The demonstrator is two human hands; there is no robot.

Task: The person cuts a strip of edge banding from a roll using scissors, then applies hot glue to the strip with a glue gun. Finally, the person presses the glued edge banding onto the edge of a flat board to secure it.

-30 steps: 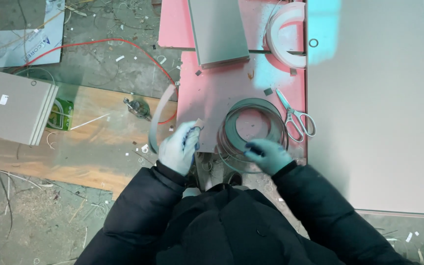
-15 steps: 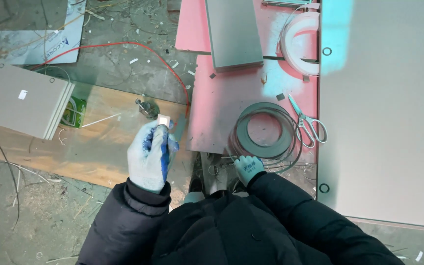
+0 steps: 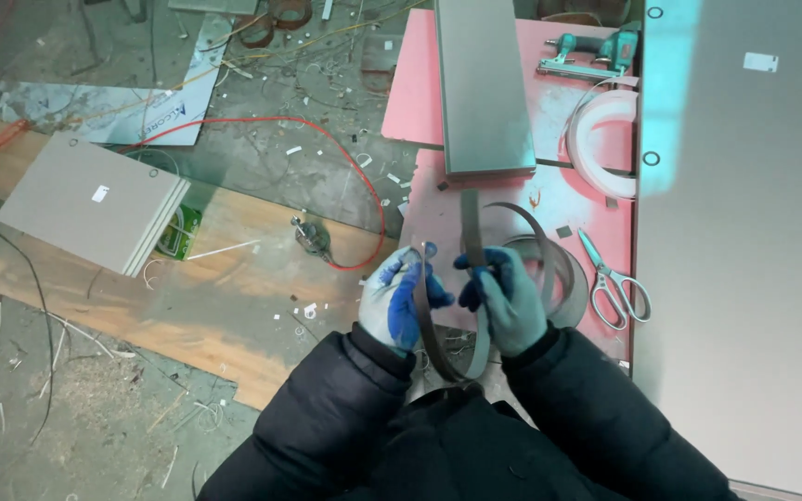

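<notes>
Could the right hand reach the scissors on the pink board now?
Probably yes, once it lets go. The scissors lie just beside the right hand with nothing between them, but both hands are now holding the grey strip.

White label (image 3: pixel 761 61) top right (rectangular, sm.).

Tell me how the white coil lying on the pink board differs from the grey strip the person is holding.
The white coil lies untouched on the pink board, while the grey strip is held in the air by the left hand and the right hand. The white coil looks thick and tube-like; the grey strip is flat and thin. The coil forms a closed ring; the strip hangs in a loose open loop. Both are bendable and curved.
</notes>
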